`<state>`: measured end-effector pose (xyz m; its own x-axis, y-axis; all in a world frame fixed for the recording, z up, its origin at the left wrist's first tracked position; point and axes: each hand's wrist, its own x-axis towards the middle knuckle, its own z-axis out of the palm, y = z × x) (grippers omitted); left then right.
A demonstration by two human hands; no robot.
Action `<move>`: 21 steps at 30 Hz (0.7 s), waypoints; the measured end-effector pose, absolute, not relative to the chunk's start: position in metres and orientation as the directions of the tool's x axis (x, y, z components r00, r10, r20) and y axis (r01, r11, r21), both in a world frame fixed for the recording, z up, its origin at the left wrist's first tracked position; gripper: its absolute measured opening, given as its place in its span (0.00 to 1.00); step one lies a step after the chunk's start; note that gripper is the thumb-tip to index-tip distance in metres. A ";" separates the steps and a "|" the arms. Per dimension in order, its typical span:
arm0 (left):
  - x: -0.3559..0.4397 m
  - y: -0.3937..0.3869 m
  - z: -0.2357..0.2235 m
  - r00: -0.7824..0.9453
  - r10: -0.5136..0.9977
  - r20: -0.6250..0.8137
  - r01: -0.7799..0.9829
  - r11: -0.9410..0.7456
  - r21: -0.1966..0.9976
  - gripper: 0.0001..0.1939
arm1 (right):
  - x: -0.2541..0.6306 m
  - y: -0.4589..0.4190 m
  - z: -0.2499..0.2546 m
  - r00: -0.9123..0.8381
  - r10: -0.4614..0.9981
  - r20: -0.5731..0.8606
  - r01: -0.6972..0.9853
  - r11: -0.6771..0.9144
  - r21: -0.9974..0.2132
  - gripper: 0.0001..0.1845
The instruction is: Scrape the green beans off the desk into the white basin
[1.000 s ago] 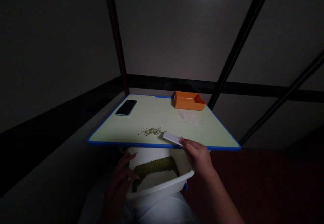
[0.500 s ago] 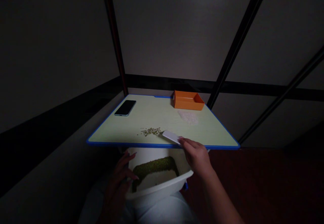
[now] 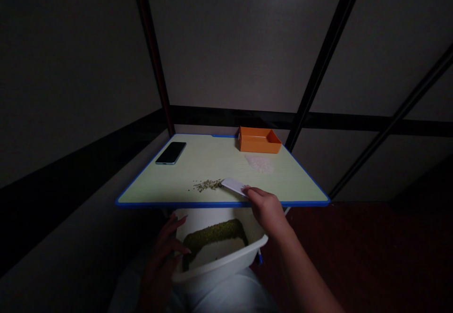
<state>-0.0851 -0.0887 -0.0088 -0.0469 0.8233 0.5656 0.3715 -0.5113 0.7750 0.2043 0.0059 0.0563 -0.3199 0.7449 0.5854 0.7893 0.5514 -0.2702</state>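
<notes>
My right hand (image 3: 264,208) pinches a flat white card-like scraper (image 3: 233,186) at its near right end. The scraper's far left end touches a scatter of small greenish-brown grains (image 3: 207,185) near the table's front edge. Below that edge, on my lap, rests a white plastic tub (image 3: 233,262). A bank of green granules (image 3: 215,232) lies along the tub's far side and left end. My left hand (image 3: 169,244) grips the tub's left end, its fingers bent over the rim, dim in shadow.
The pale table (image 3: 208,155) has a blue edge. A phone (image 3: 171,153) lies at its back left. An orange open box (image 3: 259,145) stands at the back right, with a patch of whitish, clear bits (image 3: 260,163) before it. Panelled walls stand close behind and to the left.
The scraper in my right hand has shifted slightly left and away from me against the grains. My left hand stays on the tub. The whole view has swung a little.
</notes>
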 end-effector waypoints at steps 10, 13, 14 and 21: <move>-0.091 -0.086 -0.013 -0.027 0.831 0.555 0.398 -0.501 0.769 0.10 | 0.212 0.036 0.075 -0.204 0.858 0.471 0.863 0.385 -0.328 0.18; -0.092 -0.085 -0.014 -0.036 0.825 0.563 0.403 -0.504 0.764 0.10 | 0.216 0.049 0.078 -0.158 0.884 0.439 0.905 0.308 -0.295 0.16; -0.093 -0.085 -0.013 -0.036 0.827 0.561 0.404 -0.501 0.765 0.09 | 0.216 0.052 0.079 -0.138 0.889 0.436 0.916 0.283 -0.286 0.16; -0.089 -0.085 -0.010 -0.072 0.827 0.557 0.388 -0.492 0.779 0.10 | 0.220 0.067 0.074 -0.049 0.887 0.458 0.947 0.188 -0.262 0.17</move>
